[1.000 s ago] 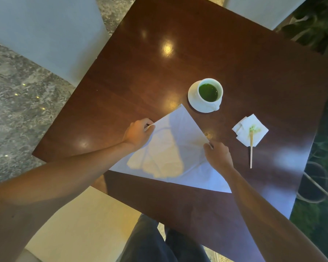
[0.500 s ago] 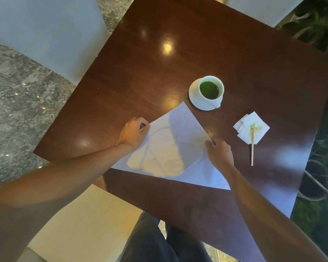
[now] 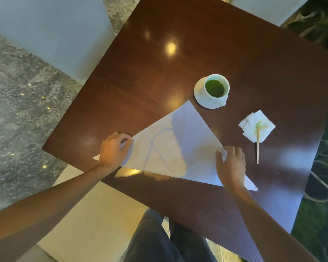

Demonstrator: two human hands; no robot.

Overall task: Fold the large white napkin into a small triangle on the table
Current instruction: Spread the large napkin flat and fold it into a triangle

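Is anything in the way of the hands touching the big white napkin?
No. The left hand and right hand both rest directly on the large white paper napkin. The white cup of green drink sits apart, beyond its far tip.

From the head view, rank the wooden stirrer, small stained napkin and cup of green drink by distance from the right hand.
1. Wooden stirrer, just right of the right hand.
2. Small stained napkin, up and right.
3. Cup of green drink, farther up the table.
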